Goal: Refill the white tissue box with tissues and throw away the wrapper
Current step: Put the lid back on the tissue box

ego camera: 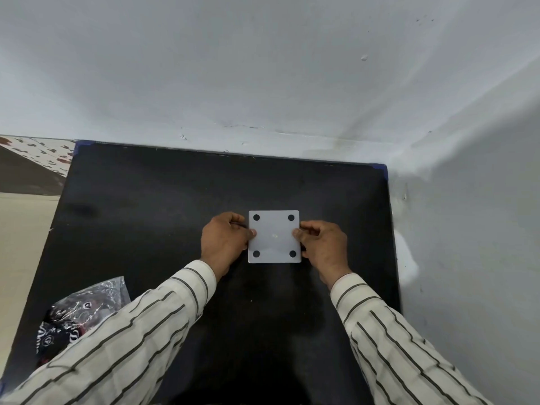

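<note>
The white tissue box [274, 237] sits upside down in the middle of the black table [146, 200], its square base with four black round feet facing up. My left hand [224, 244] grips its left side and my right hand [323, 247] grips its right side, thumbs resting on the base. The crumpled clear plastic wrapper [79, 314] with dark print lies at the table's front left, partly hidden behind my left sleeve. No tissues are visible.
The table stands in a corner, with a pale wall [263, 68] behind it and another wall [467, 229] close on the right. Floor [23, 229] shows past the table's left edge.
</note>
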